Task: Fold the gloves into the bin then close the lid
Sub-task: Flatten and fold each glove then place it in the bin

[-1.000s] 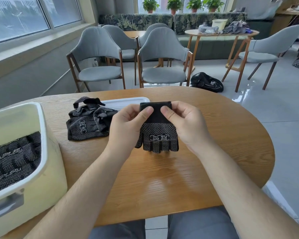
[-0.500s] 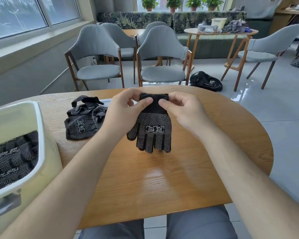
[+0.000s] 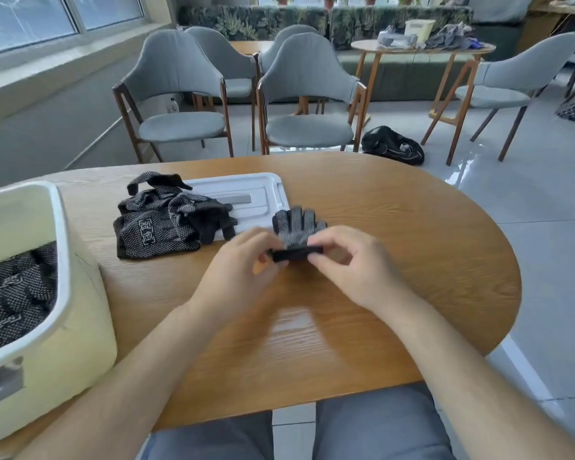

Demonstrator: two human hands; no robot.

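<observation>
A black glove with white dots (image 3: 297, 227) lies on the wooden table (image 3: 412, 247), fingers pointing away from me. My left hand (image 3: 243, 270) and my right hand (image 3: 349, 263) each pinch one end of its black cuff, which is near me. To the left, a loose pile of the same gloves (image 3: 166, 224) rests partly on the white bin lid (image 3: 246, 197). The pale yellow bin (image 3: 63, 293) with a white rim stands at the table's left edge, folded gloves (image 3: 10, 293) inside it.
Grey chairs (image 3: 307, 94) stand close behind the table's far edge. A black bag (image 3: 392, 146) lies on the tiled floor beyond. A round side table (image 3: 422, 49) with clutter is at the back right.
The glove hung by its cuff between both hands, fingers down toward me; now it has been flipped over and lies on the table with its fingers pointing away and the cuff still pinched.
</observation>
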